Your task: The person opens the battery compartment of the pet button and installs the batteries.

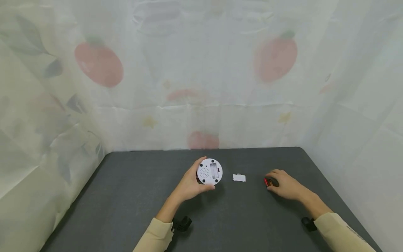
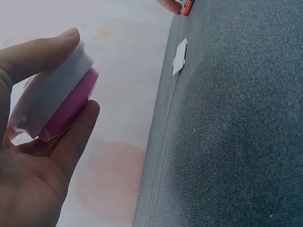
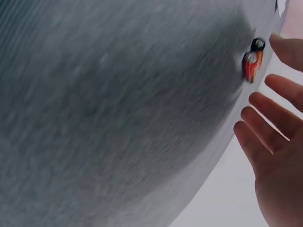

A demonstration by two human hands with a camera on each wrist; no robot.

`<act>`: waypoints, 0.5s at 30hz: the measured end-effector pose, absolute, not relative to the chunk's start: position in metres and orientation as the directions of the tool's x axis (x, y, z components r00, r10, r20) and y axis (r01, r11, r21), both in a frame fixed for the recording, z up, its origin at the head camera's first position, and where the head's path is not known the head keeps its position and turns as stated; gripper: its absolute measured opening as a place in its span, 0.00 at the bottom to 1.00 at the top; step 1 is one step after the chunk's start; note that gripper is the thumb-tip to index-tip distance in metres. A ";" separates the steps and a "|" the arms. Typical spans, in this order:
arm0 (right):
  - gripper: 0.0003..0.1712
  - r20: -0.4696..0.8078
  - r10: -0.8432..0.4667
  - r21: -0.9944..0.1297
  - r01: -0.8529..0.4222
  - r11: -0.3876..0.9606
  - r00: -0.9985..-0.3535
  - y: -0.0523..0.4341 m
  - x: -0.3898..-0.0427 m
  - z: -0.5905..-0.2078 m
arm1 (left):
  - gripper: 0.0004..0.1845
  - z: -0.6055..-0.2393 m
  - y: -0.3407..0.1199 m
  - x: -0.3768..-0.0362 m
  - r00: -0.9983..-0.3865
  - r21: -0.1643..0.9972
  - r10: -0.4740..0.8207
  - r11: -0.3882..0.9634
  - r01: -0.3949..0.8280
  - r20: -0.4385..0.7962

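Observation:
My left hand (image 1: 190,182) grips a round white device (image 1: 209,171) and holds it tilted up off the dark table (image 1: 126,199). Its speaker holes and open battery bay face the head camera. In the left wrist view the device (image 2: 57,94) shows a pink band between my thumb and fingers (image 2: 71,142). A small white battery cover (image 1: 239,177) (image 2: 180,57) lies flat to its right. Further right, my right hand (image 1: 283,186) hovers over two red-and-black batteries (image 1: 268,182) (image 3: 253,59). Its fingers (image 3: 272,111) are spread and straight, holding nothing.
The table is covered in dark grey felt, and its right edge (image 1: 333,189) runs close to my right arm. A pale curtain with fruit prints (image 1: 201,87) closes the back and both sides. Black wrist straps (image 1: 181,224) sit on both forearms.

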State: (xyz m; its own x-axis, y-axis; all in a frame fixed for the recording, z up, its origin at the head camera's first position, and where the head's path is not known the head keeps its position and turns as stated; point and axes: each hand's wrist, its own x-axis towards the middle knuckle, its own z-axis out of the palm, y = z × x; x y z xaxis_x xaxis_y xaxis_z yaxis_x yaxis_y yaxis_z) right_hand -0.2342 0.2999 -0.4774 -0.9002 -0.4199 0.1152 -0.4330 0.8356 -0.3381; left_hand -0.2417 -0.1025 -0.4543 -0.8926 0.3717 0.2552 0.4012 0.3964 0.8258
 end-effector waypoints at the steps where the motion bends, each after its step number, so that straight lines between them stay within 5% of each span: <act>1: 0.27 0.111 -0.424 -0.347 -0.435 0.831 -0.899 0.302 -0.234 -0.478 | 0.57 -0.454 -0.103 -0.242 -0.893 0.826 0.372 0.396 0.401 0.255; 15: 0.24 0.114 -0.403 -0.359 -0.416 0.835 -0.908 0.307 -0.233 -0.484 | 0.57 -0.454 -0.103 -0.241 -0.893 0.829 0.372 0.392 0.400 0.255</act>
State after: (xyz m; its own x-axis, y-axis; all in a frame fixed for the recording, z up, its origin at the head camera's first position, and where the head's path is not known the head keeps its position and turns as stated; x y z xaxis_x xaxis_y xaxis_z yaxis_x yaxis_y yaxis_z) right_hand -0.2334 0.3072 -0.4841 -0.9079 -0.4033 0.1142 -0.4163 0.8354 -0.3589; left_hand -0.2413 -0.1030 -0.4536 -0.8927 0.3716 0.2548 0.3997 0.3918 0.8287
